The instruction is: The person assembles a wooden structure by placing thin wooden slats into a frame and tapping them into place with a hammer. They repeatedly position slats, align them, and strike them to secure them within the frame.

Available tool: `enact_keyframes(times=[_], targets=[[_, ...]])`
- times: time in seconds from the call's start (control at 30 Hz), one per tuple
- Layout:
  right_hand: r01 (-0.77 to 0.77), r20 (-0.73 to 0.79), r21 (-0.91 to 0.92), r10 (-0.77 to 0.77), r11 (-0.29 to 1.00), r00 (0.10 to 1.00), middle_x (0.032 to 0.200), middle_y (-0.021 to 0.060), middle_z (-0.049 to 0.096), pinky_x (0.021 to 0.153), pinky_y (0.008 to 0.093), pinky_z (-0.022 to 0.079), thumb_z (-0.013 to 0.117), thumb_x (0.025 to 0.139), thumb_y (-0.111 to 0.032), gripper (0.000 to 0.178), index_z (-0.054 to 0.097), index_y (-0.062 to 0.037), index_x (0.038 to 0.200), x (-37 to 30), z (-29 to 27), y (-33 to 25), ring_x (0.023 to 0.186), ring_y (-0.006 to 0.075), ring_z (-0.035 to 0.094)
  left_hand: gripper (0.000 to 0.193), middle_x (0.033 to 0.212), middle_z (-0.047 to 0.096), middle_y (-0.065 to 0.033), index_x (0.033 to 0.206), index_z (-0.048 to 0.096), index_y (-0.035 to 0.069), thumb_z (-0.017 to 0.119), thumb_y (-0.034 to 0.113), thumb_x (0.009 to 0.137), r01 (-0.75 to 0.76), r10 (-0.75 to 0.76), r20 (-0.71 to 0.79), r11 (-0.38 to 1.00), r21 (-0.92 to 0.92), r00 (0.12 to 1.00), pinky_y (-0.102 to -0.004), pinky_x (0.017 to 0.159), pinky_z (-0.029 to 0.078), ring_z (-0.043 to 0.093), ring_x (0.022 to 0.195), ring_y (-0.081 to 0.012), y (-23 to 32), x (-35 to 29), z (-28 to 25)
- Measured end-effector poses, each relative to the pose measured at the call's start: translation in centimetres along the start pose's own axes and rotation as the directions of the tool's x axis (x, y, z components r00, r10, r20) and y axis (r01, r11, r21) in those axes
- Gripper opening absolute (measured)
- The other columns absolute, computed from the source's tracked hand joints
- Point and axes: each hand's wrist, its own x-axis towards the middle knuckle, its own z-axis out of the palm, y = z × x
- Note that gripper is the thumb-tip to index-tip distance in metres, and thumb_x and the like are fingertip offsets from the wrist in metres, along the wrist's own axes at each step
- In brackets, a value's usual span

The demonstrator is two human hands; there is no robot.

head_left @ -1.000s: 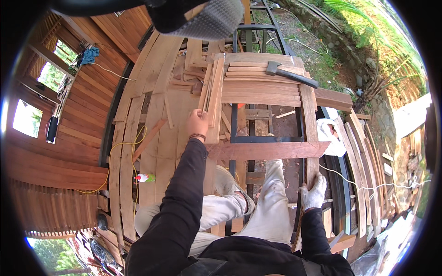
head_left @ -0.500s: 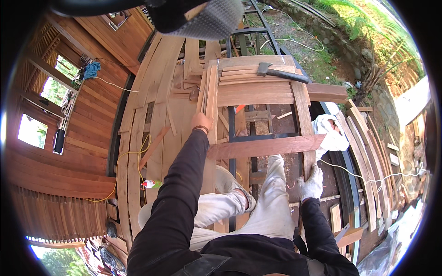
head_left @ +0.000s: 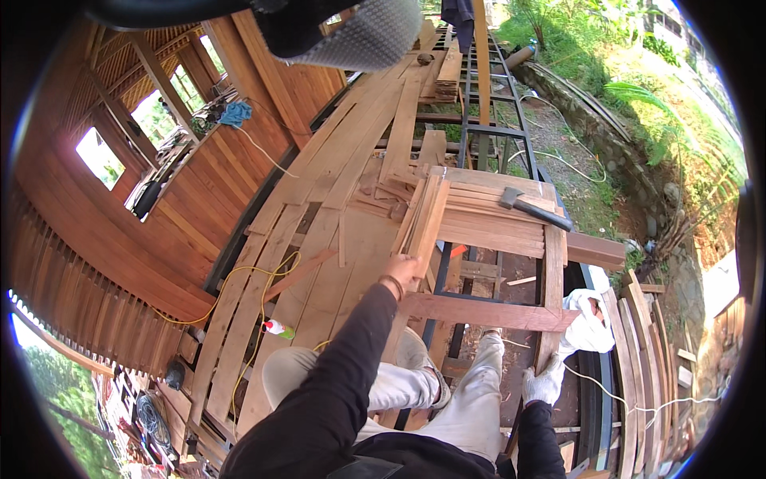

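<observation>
My left hand (head_left: 404, 271), bare with a bracelet at the wrist, is closed round the near part of narrow wooden boards (head_left: 431, 214) standing along the left side of a wooden panel. My right hand (head_left: 545, 382), in a white glove, grips the near end of the panel's right-hand board (head_left: 552, 267). A reddish crosspiece (head_left: 487, 312) spans between the two sides. Beyond it, thin slats (head_left: 495, 226) lie across the far part. On them rests an axe-like tool (head_left: 538, 211) with a dark handle.
A white cloth (head_left: 589, 323) hangs by the right board. Loose planks (head_left: 638, 359) lie farther right. Dark metal framing (head_left: 496, 132) runs beneath and beyond. Left are deck boards (head_left: 319, 255), a yellow cord (head_left: 265, 299), a small bottle (head_left: 278, 328) and a wooden wall (head_left: 215, 191).
My view has tilted up and turned left, so the panel appears lower and farther right. Both hands keep their hold on the same boards.
</observation>
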Motion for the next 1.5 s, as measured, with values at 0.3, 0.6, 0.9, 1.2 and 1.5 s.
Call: enact_keyframes(times=[0.3,0.6,0.9,1.2,1.5], targets=[[0.172,-0.282,0.256,-0.097,0.951,0.954,0.144,0.0233,0.054,0.115,0.0435,0.042,0.087,0.078,-0.011,0.083,0.046,0.0028,0.149,-0.7,2.3,1.5,0.133,0.0388,0.054,0.019,0.091,0.067,0.0007,0.111,0.065,-0.001,0.069,0.016,0.104,-0.175,0.178,0.274,0.984,-0.036,0.945,-0.0253,0.066,0.049,0.059,0.079,-0.0068,-0.9,-28.7,4.4],[-0.61,0.543,0.781,-0.335,-0.135,0.77,0.093,0.0062,0.066,0.074,0.0369,0.06,0.066,0.104,-0.021,0.038,0.053,-0.004,0.135,-8.7,-9.7,-13.2,0.08,0.0236,0.07,0.022,0.105,0.072,-0.004,0.118,0.067,0.001,0.069,0.018,0.104,-0.36,-0.015,0.674,0.837,0.413,0.738,-0.0322,0.084,0.056,0.067,0.094,-0.0115,-10.1,-36.7,-0.3],[-0.383,0.532,0.846,-0.628,0.371,0.568,0.097,0.0016,0.07,0.074,0.0268,0.056,0.064,0.107,-0.021,0.028,0.071,-0.0014,0.127,-11.4,-12.1,-17.2,0.085,0.0079,0.066,0.035,0.116,0.074,-0.0102,0.139,0.062,-0.004,0.06,0.012,0.107,-0.344,0.345,0.278,0.937,-0.053,0.896,-0.032,0.09,0.056,0.071,0.102,-0.0166,2.5,-38.0,-3.8],[-0.404,0.663,0.713,-0.738,0.573,0.122,0.089,0.0023,0.069,0.067,0.0268,0.054,0.068,0.104,-0.016,0.023,0.075,0.0026,0.116,-14.4,-10.5,-19.1,0.074,0.0096,0.064,0.039,0.118,0.072,-0.0108,0.141,0.059,-0.006,0.061,0.003,0.104,-0.517,0.541,0.141,0.838,-0.176,0.829,-0.0313,0.089,0.055,0.07,0.103,-0.0175,8.1,-39.8,-6.3],[-0.415,0.705,0.653,-0.709,0.633,0.029,0.092,0.0013,0.071,0.066,0.0238,0.051,0.066,0.101,-0.009,0.019,0.073,0.0013,0.116,-15.6,-11.2,-19.6,0.074,0.0058,0.061,0.023,0.109,0.071,-0.0054,0.122,0.072,-0.004,0.067,-0.004,0.1,-0.761,0.761,-0.014,0.648,-0.023,0.649,-0.0239,0.087,0.051,0.066,0.1,-0.01,8.5,-41.2,-7.2]])
